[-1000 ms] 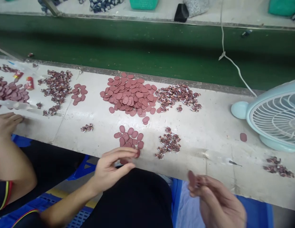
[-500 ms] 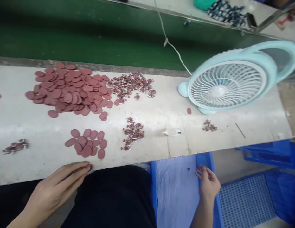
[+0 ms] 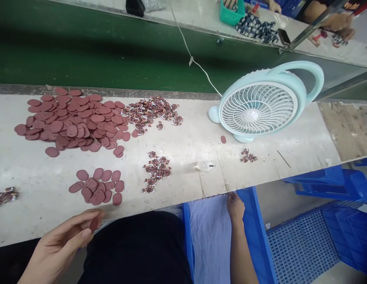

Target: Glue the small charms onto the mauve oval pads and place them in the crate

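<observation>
My left hand [image 3: 62, 241] is closed in front of the table's near edge, pinching a reddish-brown oval disc [image 3: 94, 225] between thumb and fingers. My right hand [image 3: 235, 206] is at the table's edge over a blue crate [image 3: 256, 221] lined with pale cloth; its fingers are curled closed and whatever is in them is hidden. Beyond my left hand lies a small group of oval discs [image 3: 96, 193], with a large heap of discs [image 3: 73, 118] behind it. A small cluster of brown-and-white figure-like pieces [image 3: 156, 171] lies to their right, and a bigger pile of such pieces [image 3: 153, 112] farther back.
A pale blue fan [image 3: 257, 106] stands on the table [image 3: 183, 150] at the right, its cord [image 3: 198, 63] running back. A clear small bottle [image 3: 204, 165] and a thin stick [image 3: 283, 158] lie nearer. Blue crates [image 3: 301, 236] stand at right. Another person's hands [image 3: 338, 23] show across the partition.
My right hand has moved from above the crate up to the table's edge. My left hand has turned so the disc shows. The camera view has shifted, bringing another person's hands into sight.
</observation>
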`<state>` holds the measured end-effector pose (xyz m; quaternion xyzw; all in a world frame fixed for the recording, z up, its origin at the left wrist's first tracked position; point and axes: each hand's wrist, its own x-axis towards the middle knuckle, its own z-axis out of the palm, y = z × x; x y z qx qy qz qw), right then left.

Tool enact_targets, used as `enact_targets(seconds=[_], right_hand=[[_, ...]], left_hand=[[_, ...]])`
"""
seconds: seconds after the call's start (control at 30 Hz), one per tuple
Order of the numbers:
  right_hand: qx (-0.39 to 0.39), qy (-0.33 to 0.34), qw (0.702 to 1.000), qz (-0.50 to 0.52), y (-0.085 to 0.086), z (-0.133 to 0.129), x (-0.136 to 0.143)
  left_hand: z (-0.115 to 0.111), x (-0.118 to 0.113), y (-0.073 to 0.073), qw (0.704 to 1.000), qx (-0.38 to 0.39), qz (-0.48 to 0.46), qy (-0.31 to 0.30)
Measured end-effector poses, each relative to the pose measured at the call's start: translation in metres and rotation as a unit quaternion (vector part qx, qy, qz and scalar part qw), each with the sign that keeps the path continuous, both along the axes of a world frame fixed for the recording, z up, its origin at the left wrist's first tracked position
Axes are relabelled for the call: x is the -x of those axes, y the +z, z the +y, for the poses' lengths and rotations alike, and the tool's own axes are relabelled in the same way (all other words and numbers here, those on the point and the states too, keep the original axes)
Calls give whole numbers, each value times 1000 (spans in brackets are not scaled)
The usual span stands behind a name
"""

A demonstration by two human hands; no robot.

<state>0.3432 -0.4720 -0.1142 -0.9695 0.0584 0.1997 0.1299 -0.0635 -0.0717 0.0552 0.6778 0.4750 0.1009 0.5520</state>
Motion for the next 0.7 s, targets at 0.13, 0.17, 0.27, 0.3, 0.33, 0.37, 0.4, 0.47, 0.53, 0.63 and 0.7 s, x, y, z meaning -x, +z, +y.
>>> enact_targets(seconds=[0.13, 0.17, 0.27, 0.3, 0.33, 0.37, 0.4, 0.47, 0.53, 0.63, 0.7], right_hand=[[7, 14, 1000, -2, 12, 8, 1], [1, 19, 1000, -1, 17, 9, 2], [-26, 31, 999, 5, 31, 12, 5], [-35, 32, 999, 8, 34, 13, 6], [-45, 29, 999, 10, 36, 14, 6], [-52, 22, 998, 12, 36, 15, 6], [-60, 12, 998, 12, 36, 17, 5], [-77, -13, 997, 9, 32, 20, 3], [-101, -43, 994, 1, 29, 24, 2], [-147, -92, 985, -21, 33, 26, 0], [-185, -131, 973, -44, 43, 26, -1]], left_hand=[[-2, -10, -2, 979, 165, -52, 104], [-2, -13, -3, 977, 175, -66, 106], [-3, -19, -4, 969, 205, -93, 100], [-3, -20, -3, 966, 218, -93, 103], [-4, -21, -2, 962, 232, -91, 112], [-4, -22, -1, 957, 247, -85, 124], [-4, -23, 0, 952, 261, -77, 139], [-5, -25, 3, 941, 283, -62, 174], [-5, -27, 6, 933, 296, -50, 200], [-6, -30, 9, 929, 306, -45, 204], [-8, -31, 12, 929, 308, -47, 198]])
